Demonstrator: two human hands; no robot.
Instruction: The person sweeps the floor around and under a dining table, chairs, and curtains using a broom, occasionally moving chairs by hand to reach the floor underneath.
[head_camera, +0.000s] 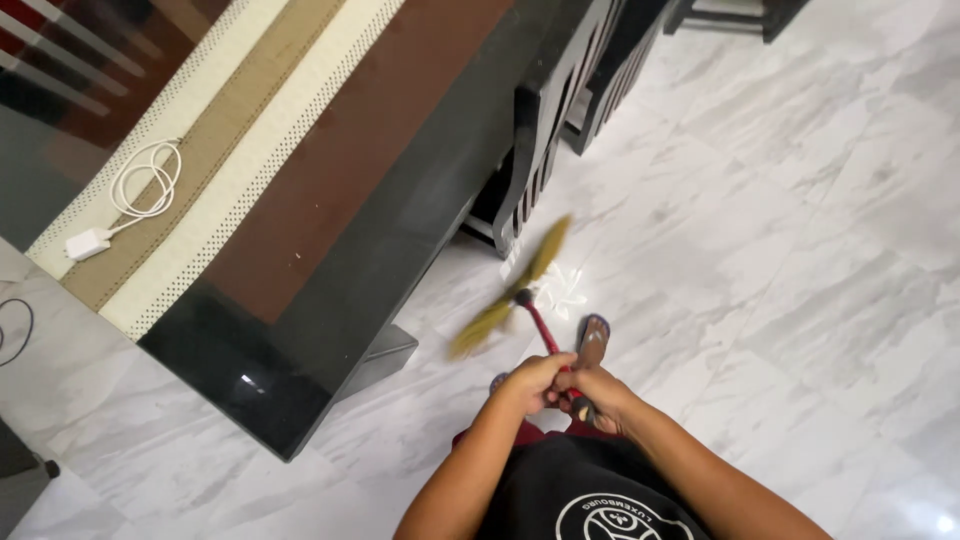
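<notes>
Fingers of my left hand (530, 383) and right hand (598, 393) wrap tight round the broom (535, 318); its blurred bristles risk striking the chair (540, 140) beside the table's (330, 250) edge.

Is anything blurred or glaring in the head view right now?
Head view: the broom head is smeared by motion blur; both hands on the red handle are sharp; the glossy dark table shows a small glare spot; the marble floor is evenly lit.
</notes>
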